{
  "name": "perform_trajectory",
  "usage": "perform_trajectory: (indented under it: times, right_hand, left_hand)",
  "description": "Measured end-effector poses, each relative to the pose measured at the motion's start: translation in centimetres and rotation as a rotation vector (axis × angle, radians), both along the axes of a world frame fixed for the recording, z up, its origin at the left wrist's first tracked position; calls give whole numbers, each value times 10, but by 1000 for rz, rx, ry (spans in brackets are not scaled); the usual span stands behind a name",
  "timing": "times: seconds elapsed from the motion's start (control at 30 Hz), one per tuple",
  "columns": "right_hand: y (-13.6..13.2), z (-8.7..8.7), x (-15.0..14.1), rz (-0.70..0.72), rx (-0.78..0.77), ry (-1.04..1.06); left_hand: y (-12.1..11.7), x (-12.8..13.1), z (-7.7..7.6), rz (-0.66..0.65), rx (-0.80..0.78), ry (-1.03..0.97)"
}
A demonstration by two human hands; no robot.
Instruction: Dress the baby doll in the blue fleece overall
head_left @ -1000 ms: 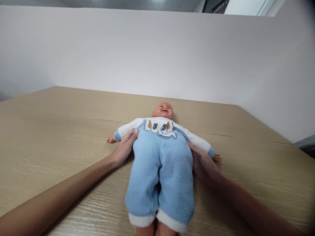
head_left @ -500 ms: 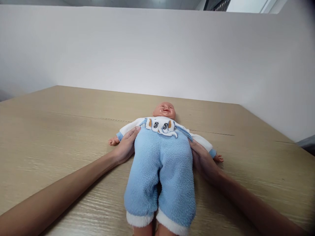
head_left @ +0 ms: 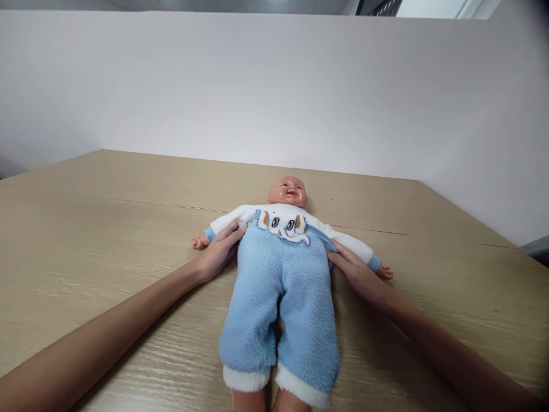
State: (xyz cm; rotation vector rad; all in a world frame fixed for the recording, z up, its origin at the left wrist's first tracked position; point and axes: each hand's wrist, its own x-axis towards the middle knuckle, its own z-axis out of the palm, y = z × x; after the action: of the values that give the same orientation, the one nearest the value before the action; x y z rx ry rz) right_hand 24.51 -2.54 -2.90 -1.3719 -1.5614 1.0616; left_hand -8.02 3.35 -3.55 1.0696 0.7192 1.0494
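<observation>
Behind everything stands a pale wall (head_left: 257, 86), and before it spreads my wood-grained surface (head_left: 128, 229). On that lies the doll (head_left: 285, 191), on its back, near the middle, head toward the wall and legs toward me, which I judge puts both its sides within equal reach. Its fleecy blue overalls (head_left: 261, 309) cover the trunk and thighs, ending in white cuffs (head_left: 246, 379) over the legs.

My left hand (head_left: 218, 252) and right hand (head_left: 358, 277) flank the waist, touching the cloth just below the doll's spread arms; being opposite each other, they probably stop the body from rolling. Both are fairly narrow, thumbs uppermost, but whether the hidden fingers close on the fabric I cannot tell. Between them sits the elephant patch (head_left: 283, 226), lying over the white top. Smallest, the blue strap (head_left: 319, 233) slants from its edge toward my right fingertips.
</observation>
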Motion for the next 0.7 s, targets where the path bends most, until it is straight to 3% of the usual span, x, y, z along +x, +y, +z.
perform_trajectory:
  times: [0.1,0.23,0.37,0.53,0.7]
  right_hand:
    - [-5,2,8,54,6,-98]
    - [-11,8,19,238,39,-220]
    - [-13,7,22,351,153,-314]
    - [-9,-6,15,310,155,-199]
    - [-12,-7,13,347,-63,27]
  left_hand:
    - [7,-19,9,-47,213,284]
    - [16,-41,16,-246,452,603]
    - [19,-44,13,-279,600,729]
    - [13,-34,10,-316,413,465]
    - [0,-10,5,-109,120,126]
